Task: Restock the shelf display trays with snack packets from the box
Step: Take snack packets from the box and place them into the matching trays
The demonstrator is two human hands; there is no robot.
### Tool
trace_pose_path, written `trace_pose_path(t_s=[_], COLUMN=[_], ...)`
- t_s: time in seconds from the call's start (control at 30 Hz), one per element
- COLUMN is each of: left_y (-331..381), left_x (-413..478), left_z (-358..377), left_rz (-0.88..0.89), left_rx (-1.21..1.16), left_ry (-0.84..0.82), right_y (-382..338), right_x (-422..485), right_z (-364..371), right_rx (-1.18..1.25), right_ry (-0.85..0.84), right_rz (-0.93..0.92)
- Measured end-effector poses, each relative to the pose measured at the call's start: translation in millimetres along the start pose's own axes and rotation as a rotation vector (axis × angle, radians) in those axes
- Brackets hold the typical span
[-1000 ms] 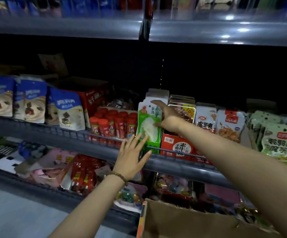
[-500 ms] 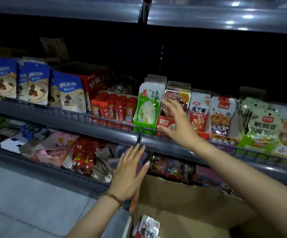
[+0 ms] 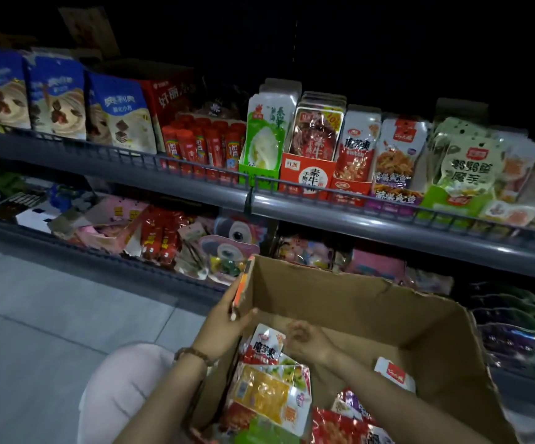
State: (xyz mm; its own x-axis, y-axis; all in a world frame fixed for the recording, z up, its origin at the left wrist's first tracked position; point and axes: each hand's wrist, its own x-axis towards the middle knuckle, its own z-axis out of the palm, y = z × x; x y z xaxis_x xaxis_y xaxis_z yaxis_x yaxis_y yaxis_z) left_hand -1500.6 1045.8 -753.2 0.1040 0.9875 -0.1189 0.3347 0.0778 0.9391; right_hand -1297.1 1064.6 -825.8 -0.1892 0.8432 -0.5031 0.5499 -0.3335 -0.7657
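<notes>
Hands at brown cardboard box [image 3: 356, 299]; red-white snack packet [image 3: 264, 346] inside.
L hand [image 3: 224, 322] grips box's left wall; R hand [image 3: 306, 339] blurred beside packet, grip can't tell. Suggest pinching its top edge, box steadied.

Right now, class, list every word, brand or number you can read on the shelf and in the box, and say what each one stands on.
"奥利奥": blue bag.
"好丽友": red carton.
"素牛": red display tray.
"10%": brown packet above that tray.
"魔芋爽": white-and-red packet on the shelf; also a loose packet in the cardboard box.
"鹌鹑蛋魔芋": green-and-white packet.
All other print is too small or blurred to read.
</notes>
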Motion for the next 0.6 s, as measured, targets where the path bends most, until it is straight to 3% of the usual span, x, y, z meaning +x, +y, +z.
trace_pose_path(t_s=[0.1,0.23,0.37,0.5,0.6], left_y=[-2.5,-2.8,-1.3,8.0,22.8], left_x=[0.1,1.3,0.9,5.0,15.8], left_z=[3.3,3.3,1.8,-5.4,-10.5], left_rz=[-0.018,-0.008,0.004,0.007,0.056], left_rx=[0.015,0.023,0.032,0.069,0.27], left_ry=[0.013,0.017,0.015,-0.062,-0.01], right_y=[10.7,12.1,0.1,-34.5,-63.5], right_x=[24.0,37.9,29.8,3.8,-21.7], right_z=[23.1,41.1,38.3,-12.4,-59.8], right_rx=[0.086,0.265,0.316,0.362,0.353], right_ry=[-0.013,0.102,0.114,0.096,0.126], right_rz=[0.106,0.155,0.086,-0.057,-0.149])
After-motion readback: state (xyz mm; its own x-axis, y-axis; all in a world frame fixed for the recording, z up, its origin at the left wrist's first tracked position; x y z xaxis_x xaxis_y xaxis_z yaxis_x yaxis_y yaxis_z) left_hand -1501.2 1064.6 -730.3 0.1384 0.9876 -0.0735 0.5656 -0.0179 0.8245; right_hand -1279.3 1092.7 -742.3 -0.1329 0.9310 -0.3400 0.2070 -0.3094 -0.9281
